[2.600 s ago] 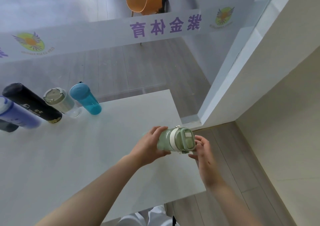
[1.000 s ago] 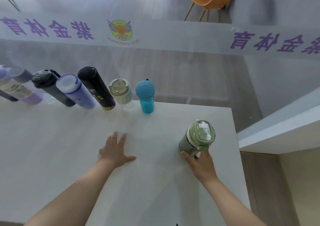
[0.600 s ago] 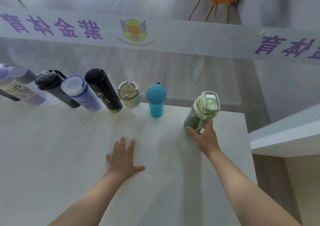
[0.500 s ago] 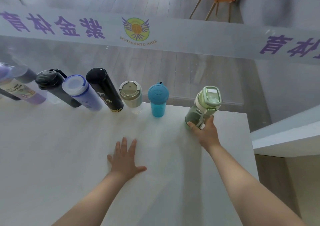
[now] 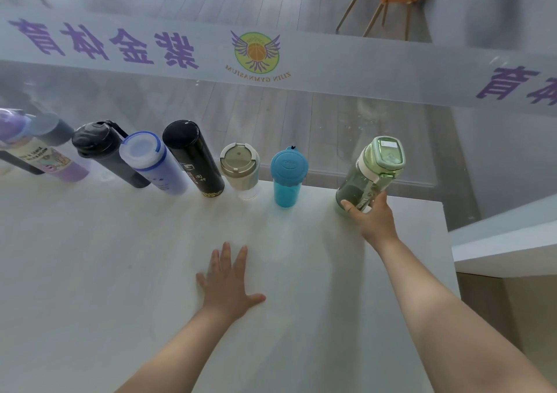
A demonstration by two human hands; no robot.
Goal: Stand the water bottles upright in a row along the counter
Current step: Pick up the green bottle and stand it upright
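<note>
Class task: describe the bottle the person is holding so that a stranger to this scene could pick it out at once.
Follow the row of bottles along the far edge of the white counter to its right end. There the right hand grips the green bottle, set apart from the blue cup. It alone is pale green with a square flip lid.

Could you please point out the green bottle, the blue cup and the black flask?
green bottle (image 5: 353, 185), head view, on its body
blue cup (image 5: 287, 190), head view, on its body
black flask (image 5: 193, 159), head view, on its side

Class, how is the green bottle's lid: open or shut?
Shut: the pale green flip lid sits flat on the translucent green plastic bottle.
</note>
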